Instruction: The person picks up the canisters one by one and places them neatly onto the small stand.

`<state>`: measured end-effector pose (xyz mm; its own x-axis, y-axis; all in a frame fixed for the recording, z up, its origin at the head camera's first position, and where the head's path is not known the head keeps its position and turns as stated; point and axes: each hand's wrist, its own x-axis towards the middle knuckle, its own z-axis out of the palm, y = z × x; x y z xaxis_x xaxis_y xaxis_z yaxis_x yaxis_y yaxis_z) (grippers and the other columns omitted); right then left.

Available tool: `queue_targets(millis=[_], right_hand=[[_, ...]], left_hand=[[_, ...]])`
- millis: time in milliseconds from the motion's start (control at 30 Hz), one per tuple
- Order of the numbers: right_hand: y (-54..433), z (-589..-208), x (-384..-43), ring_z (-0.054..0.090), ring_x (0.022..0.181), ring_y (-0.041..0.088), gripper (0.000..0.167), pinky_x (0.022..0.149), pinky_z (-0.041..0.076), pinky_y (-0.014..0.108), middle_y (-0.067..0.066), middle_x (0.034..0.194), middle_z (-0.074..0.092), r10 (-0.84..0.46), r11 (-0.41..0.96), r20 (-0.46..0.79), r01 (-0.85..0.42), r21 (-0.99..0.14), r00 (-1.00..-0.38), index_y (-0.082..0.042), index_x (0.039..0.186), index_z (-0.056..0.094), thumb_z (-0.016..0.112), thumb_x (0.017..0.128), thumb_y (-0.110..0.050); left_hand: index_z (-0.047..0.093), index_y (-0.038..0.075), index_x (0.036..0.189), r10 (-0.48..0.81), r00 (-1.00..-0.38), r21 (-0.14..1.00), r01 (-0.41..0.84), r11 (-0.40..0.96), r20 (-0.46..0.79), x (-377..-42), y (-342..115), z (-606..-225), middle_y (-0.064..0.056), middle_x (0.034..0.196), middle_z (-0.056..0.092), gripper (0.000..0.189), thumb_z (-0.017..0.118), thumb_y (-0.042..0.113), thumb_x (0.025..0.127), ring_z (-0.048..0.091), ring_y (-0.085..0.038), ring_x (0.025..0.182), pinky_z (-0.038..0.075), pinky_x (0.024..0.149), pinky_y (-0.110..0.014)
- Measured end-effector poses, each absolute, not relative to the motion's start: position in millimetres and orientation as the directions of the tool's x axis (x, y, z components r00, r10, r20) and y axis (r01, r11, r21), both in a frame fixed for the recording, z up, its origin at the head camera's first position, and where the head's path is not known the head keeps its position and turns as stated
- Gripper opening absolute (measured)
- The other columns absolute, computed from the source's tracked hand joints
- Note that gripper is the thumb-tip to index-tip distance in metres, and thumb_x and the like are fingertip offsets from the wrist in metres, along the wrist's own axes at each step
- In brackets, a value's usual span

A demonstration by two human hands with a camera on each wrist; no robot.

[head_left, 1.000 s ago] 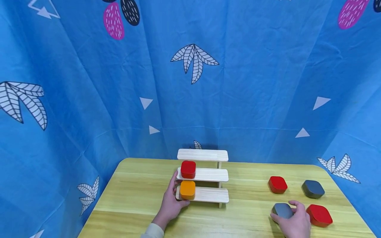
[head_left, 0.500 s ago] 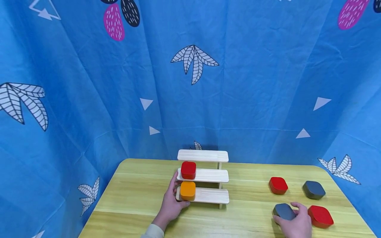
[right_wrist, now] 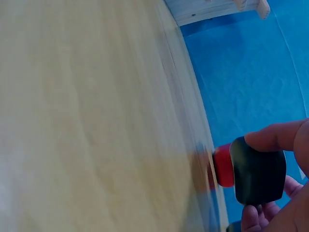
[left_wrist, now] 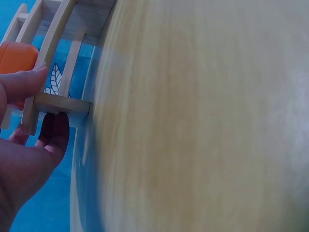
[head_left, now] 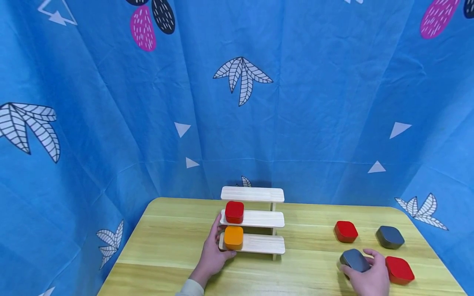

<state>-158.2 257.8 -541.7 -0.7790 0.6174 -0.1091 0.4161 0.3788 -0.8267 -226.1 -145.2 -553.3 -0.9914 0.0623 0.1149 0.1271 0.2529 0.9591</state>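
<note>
A small three-tier wooden display shelf (head_left: pixel 259 219) stands toward the back of the table. My left hand (head_left: pixel 213 250) grips the left end of its lowest tier, thumb in front and fingers behind, as the left wrist view (left_wrist: pixel 29 159) also shows. Beside that thumb an orange rounded-square box (head_left: pixel 233 237) sits on the lowest tier. A red box (head_left: pixel 234 212) rests on the middle tier. At the right, my right hand (head_left: pixel 369 275) holds a dark grey box (head_left: pixel 354 260) between thumb and fingers, tilted and slightly raised; its top and side show in the right wrist view (right_wrist: pixel 260 171).
Just right of my right hand lies a red box (head_left: pixel 400 270). Farther back are another red box (head_left: pixel 346 231) and a dark grey box (head_left: pixel 390 237). The pale wooden table (head_left: pixel 166 230) ends at a blue patterned curtain (head_left: pixel 326 102).
My right hand has lifted and tilted the grey box slightly, shifting a little to the right. My left hand has kept its place on the shelf.
</note>
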Motion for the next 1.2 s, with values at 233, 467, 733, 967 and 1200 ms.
queue_targets(millis=[233,467,733,967,1200], right_hand=[[256.0,-538.0,-160.0,0.041,0.116,0.053,0.091,0.09,0.039,0.062,0.034,0.13,0.043,0.622,0.398,-0.045,0.365,-0.841,-0.782,0.004,0.139,0.035,0.09,0.068,-0.011],[253.1,-534.0,-160.6,0.045,0.113,0.052,0.089,0.089,0.039,0.058,0.033,0.13,0.045,0.624,0.4,0.003,0.317,-0.86,-0.781,0.003,0.138,0.037,0.089,0.067,-0.008],[247.6,-526.3,-163.3,0.046,0.114,0.053,0.09,0.089,0.039,0.056,0.032,0.133,0.044,0.611,0.397,0.035,0.269,-0.877,-0.791,0.003,0.141,0.036,0.088,0.068,-0.004],[242.6,-517.8,-164.2,0.049,0.114,0.05,0.09,0.07,0.045,0.027,0.029,0.133,0.047,0.581,0.418,0.09,0.202,-0.886,-0.809,0.002,0.142,0.036,0.087,0.068,0.0],[236.7,-510.5,-167.4,0.048,0.115,0.048,0.09,0.059,0.036,0.007,0.027,0.131,0.05,0.558,0.427,0.126,0.154,-0.891,-0.82,0.0,0.141,0.036,0.086,0.066,0.005]], left_hand=[[0.014,0.033,0.161,0.071,-0.99,0.961,0.139,0.239,0.125,-225.9,-145.8,-553.6,-0.004,0.143,0.046,0.128,0.082,-0.019,0.066,0.046,-0.032,0.131,0.043,0.105,-0.046],[0.014,0.049,0.157,0.068,-0.991,0.962,0.129,0.239,0.116,-225.9,-146.1,-555.0,-0.003,0.144,0.045,0.132,0.082,-0.018,0.066,0.044,-0.032,0.132,0.042,0.105,-0.046],[0.013,0.035,0.161,0.079,-0.988,0.962,0.146,0.233,0.13,-226.8,-146.6,-555.5,-0.004,0.144,0.045,0.129,0.082,-0.018,0.066,0.045,-0.034,0.132,0.043,0.104,-0.047],[0.014,0.035,0.161,0.076,-0.988,0.959,0.152,0.239,0.137,-226.3,-146.6,-555.4,-0.005,0.144,0.045,0.128,0.082,-0.018,0.066,0.044,-0.034,0.132,0.04,0.107,-0.05],[0.014,0.039,0.16,0.076,-0.987,0.959,0.153,0.24,0.138,-226.4,-146.3,-555.7,-0.005,0.144,0.045,0.129,0.082,-0.018,0.067,0.045,-0.034,0.132,0.041,0.106,-0.048]])
